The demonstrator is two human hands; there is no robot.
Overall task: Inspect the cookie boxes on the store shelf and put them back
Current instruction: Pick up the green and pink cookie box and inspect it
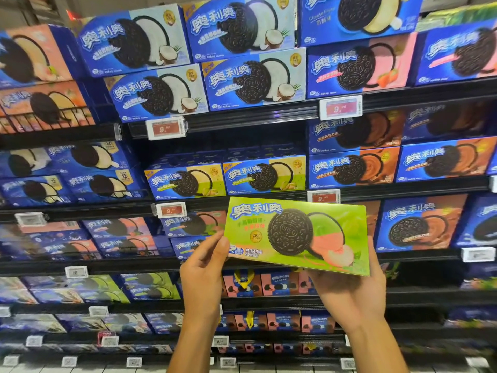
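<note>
I hold a green cookie box (298,235) flat-faced toward me in front of the shelves, its front showing a dark sandwich cookie with green and pink filling. My left hand (203,267) pinches the box's lower left corner, thumb on the front. My right hand (352,289) cups the box from beneath and behind at its lower right, with the fingers hidden behind the carton. The box is tilted slightly, right end lower.
Behind stand several black store shelves (242,122) packed with blue cookie boxes: coconut ones (158,95) up top, pistachio ones (265,175) in the middle, chocolate ones (422,224) at right. Red price tags (165,128) hang on the shelf edges.
</note>
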